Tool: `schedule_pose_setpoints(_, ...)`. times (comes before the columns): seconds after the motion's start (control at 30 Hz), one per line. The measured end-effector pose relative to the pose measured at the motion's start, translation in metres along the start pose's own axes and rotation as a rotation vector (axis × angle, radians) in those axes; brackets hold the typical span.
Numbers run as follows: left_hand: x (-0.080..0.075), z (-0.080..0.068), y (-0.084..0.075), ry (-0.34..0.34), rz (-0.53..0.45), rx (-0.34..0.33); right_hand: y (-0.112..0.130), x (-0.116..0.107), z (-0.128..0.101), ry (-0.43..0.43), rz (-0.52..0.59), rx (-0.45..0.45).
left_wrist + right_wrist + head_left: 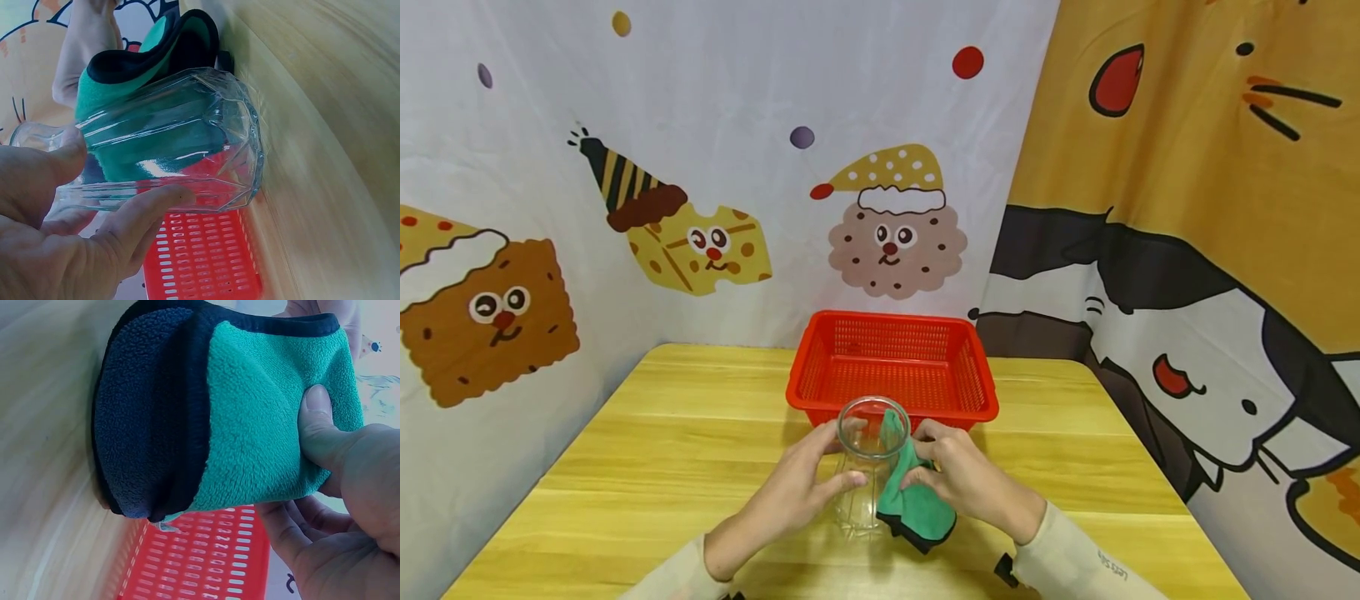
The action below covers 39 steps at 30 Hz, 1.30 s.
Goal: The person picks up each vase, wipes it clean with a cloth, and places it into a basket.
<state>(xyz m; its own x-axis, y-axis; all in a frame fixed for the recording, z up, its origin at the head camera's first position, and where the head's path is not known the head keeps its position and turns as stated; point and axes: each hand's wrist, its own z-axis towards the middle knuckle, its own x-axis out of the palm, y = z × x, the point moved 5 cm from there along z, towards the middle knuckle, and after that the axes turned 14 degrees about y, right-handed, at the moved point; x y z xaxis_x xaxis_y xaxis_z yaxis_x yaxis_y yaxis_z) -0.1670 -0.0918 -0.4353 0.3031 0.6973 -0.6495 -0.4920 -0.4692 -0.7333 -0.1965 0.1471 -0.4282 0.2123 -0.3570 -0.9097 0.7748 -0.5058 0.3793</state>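
Note:
A clear glass jar (859,500) with a wide round mouth stands upright in front of the basket. My left hand (797,483) grips it from the left, thumb on the near side and fingers behind. In the left wrist view, the jar (206,125) shows a faceted lower body. My right hand (962,471) pinches a green cloth (925,508) with black edging against the jar's right side. Seen from the right wrist, the cloth (269,419) is folded, with a dark underside showing, and the thumb presses on its green face. The cloth hides much of the jar there.
Behind the jar, a red plastic basket (891,414) with perforated walls sits on the yellow wood-grain table (700,433). A printed cloth backdrop (722,100) with cartoon figures hangs along the back and sides of the table.

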Motion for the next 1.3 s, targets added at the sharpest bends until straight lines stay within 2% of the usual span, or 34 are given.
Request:
schedule_pose_setpoints(0.23,0.001,-0.002,0.001,0.002,-0.004,0.001,-0.002,0.005,-0.001,0.029,0.024,-0.007)
schedule_pose_setpoints(0.63,0.003,-0.001,0.003,0.01,-0.008,0.008,-0.008,0.014,-0.002,0.144,0.059,0.064)
schedule_pose_setpoints(1.03,0.003,0.0,0.004,0.011,0.003,0.007,-0.018,0.024,-0.004,0.193,0.079,0.082)
schedule_pose_setpoints(1.3,0.002,0.002,0.003,0.016,0.01,-0.007,-0.025,0.033,-0.004,0.267,0.11,0.121)
